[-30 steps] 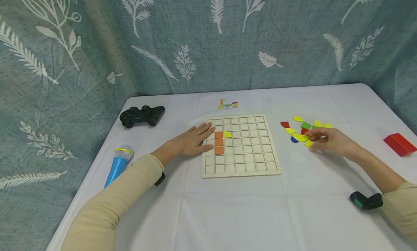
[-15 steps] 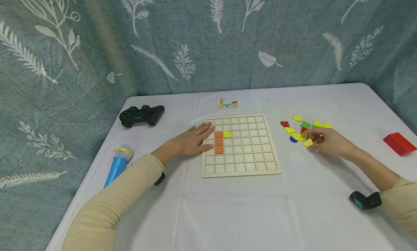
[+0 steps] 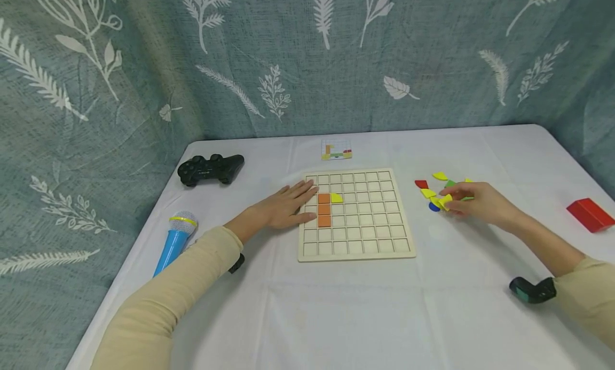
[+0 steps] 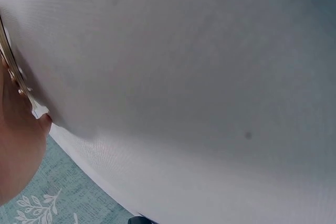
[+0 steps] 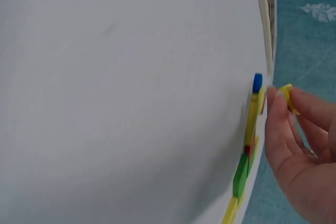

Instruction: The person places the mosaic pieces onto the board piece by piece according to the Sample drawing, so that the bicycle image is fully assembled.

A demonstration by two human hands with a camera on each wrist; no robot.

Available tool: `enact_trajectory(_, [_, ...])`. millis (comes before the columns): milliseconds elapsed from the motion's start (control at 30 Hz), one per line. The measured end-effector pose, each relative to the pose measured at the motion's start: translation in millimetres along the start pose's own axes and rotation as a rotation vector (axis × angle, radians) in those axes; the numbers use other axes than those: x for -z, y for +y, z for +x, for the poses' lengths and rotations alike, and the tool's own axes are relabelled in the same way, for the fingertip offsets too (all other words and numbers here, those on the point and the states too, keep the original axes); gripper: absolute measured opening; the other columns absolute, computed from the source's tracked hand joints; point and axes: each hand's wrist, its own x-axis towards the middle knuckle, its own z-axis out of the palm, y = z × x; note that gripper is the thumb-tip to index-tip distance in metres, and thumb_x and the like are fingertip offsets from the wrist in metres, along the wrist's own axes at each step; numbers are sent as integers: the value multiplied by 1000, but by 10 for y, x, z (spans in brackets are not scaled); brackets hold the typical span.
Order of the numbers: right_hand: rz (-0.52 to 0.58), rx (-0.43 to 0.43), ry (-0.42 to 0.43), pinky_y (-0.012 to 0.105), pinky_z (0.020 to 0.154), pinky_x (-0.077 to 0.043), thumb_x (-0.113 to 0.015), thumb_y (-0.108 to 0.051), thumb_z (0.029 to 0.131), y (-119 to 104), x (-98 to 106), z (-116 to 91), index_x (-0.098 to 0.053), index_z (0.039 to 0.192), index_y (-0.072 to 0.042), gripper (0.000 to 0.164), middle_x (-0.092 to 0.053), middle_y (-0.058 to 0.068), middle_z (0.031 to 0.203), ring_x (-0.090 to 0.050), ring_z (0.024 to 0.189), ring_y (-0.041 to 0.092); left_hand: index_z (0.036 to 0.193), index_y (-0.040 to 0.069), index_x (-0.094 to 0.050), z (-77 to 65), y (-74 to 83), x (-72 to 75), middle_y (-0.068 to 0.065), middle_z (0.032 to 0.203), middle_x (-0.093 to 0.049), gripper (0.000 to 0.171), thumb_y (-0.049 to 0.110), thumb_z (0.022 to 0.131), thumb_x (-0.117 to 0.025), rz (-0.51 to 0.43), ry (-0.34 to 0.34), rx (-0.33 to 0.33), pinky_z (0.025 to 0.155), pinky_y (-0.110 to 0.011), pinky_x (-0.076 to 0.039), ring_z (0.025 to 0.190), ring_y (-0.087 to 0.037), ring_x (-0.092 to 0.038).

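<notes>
My left hand (image 3: 287,207) rests with straight fingers on the left edge of a wooden grid board (image 3: 360,234). An orange strip (image 3: 324,210) of squares lies in the grid, and a yellow quarter-round tile (image 3: 337,198) sits to the right of its top. My right hand (image 3: 485,203) pinches a small yellow tile (image 5: 288,98) between thumb and fingers, raised a little above the loose tiles. Among these show a red tile (image 3: 421,183), a blue tile (image 3: 434,207) and a yellow tile (image 3: 440,175); the hand partly hides others, including green ones (image 5: 240,176).
A small pattern card (image 3: 336,150) lies behind the board. On the left are a black game controller (image 3: 210,170) and a blue toy microphone (image 3: 176,242). A red block (image 3: 590,215) lies at the far right of the white-covered table (image 3: 346,316).
My right hand has picked up the yellow tile from the near side of the pile and moved it slightly left and away from me. My left hand has stayed in place.
</notes>
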Motion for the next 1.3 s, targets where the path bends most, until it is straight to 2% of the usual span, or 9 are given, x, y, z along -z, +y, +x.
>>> enact_trajectory(200, [200,-17,-81,27,73,-54,-68,-18,91,-181,-99,60,-45,137,3,55,-59,16,106,-66,83,18,154,20,2,1,-5,2,-2,158,9,76,61,98,-28,1,-4,2,114,-42,1,143,-18,10])
enact_trajectory(300, [245,-18,-113,27,73,-55,-67,-15,91,-271,-166,101,-45,136,4,54,-58,15,106,-66,83,17,154,20,2,0,-3,7,-2,158,10,76,61,98,-27,1,-5,2,114,-42,1,143,-18,10])
enact_trajectory(433, [245,33,-161,29,77,-54,-66,-11,91,-392,-252,158,-49,132,4,47,-57,15,105,-65,86,18,154,20,2,-7,6,14,-2,158,9,76,61,98,-28,-2,-5,3,114,-43,1,143,-18,10])
enact_trajectory(600, [280,94,-238,33,83,-53,-68,-11,90,-527,-374,249,-49,132,5,49,-63,14,104,-66,92,21,155,19,1,-3,3,8,-2,158,9,76,61,98,-27,1,-2,0,114,-43,1,143,-19,10])
enact_trajectory(900, [334,104,-321,31,79,-54,-67,-9,91,-749,-664,427,-60,118,7,33,-68,10,98,-67,89,20,154,20,1,17,-20,-14,-2,158,9,77,63,97,-26,9,1,2,114,-43,0,143,-19,10])
enact_trajectory(1133, [219,146,-344,27,78,-51,-72,-11,87,-973,-836,489,-69,114,-4,28,-64,6,103,-55,91,20,154,20,2,8,-17,-10,-1,158,10,77,62,98,-27,11,-2,4,114,-42,0,143,-18,10])
enact_trajectory(1300, [300,169,-417,31,78,-54,-67,-7,90,-1095,-935,519,-67,114,3,26,-68,9,99,-65,86,19,154,20,2,13,-10,-10,-1,158,10,76,62,98,-27,16,0,8,114,-43,0,143,-18,10])
